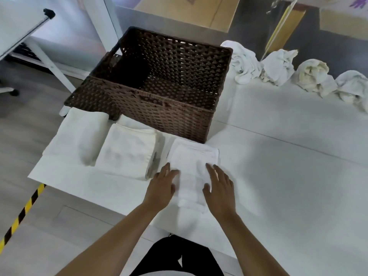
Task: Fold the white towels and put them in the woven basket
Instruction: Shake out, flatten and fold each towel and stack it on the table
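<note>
On the white table (278,166), a folded white towel (194,162) lies just in front of the brown woven basket (171,116), with the left hand (161,186) and the right hand (219,188) resting on its near part, fingers straight and flat, gripping nothing. Two more folded towels (127,150) lie to its left, beside the basket. Four crumpled towels (278,66) sit in a row along the table's far edge, right of the basket.

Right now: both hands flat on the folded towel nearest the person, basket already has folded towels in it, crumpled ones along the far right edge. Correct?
Not quite. The head view shows the woven basket holding no towels. The rest stands: left hand and right hand lie flat on the folded towel, and the crumpled towels sit along the far right edge.
</note>
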A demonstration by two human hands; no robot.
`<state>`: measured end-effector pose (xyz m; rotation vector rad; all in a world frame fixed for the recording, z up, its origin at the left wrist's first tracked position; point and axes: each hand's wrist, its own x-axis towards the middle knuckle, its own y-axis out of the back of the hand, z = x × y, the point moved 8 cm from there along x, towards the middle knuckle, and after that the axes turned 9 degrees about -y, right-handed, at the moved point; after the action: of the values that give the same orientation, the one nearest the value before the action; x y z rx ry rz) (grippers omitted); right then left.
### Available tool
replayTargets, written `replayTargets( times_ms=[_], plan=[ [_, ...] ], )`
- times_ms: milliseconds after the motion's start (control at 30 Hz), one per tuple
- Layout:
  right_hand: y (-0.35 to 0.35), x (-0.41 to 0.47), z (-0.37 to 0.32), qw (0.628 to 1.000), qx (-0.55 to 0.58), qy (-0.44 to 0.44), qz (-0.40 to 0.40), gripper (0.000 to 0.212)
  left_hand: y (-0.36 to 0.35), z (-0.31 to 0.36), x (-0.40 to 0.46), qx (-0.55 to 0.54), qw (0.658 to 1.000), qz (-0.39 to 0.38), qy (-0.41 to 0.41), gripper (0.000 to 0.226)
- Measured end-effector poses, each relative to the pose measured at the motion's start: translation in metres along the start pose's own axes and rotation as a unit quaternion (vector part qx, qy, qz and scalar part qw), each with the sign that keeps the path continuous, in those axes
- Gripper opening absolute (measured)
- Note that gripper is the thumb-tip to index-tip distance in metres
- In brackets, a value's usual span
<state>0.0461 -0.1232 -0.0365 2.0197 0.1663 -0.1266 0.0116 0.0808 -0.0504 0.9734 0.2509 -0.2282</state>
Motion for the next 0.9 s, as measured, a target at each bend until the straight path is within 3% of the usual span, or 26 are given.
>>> replayTargets(
  times_ms=[100, 200, 467, 700, 900],
  plan=[
    [-0.014, -0.001, 0.002, 0.997, -0.058, 0.029, -0.039, 0.056, 0.003, 0.004, 0.002, 0.038, 0.999, 0.004, 0.004, 0.051],
    [-0.013, 0.003, 0.003, 0.997, -0.046, 0.024, -0.059, 0.053, 0.011, 0.012, 0.004, 0.046, 0.998, 0.033, -0.018, 0.042],
    [0.04, 0.009, 0.017, 1.0, 0.003, -0.016, 0.002, 0.06, 0.031, 0.076, 0.025, 0.047, 0.988, 0.088, -0.119, 0.032],
    [0.105, 0.02, 0.073, 0.995, 0.047, -0.06, 0.072, 0.059, 0.033, 0.164, 0.056, 0.049, 0.969, 0.102, -0.218, 0.034],
    [0.156, 0.035, 0.137, 0.987, 0.08, -0.088, 0.105, 0.058, 0.012, 0.236, 0.088, 0.069, 0.961, 0.101, -0.249, 0.036]
  ],
)
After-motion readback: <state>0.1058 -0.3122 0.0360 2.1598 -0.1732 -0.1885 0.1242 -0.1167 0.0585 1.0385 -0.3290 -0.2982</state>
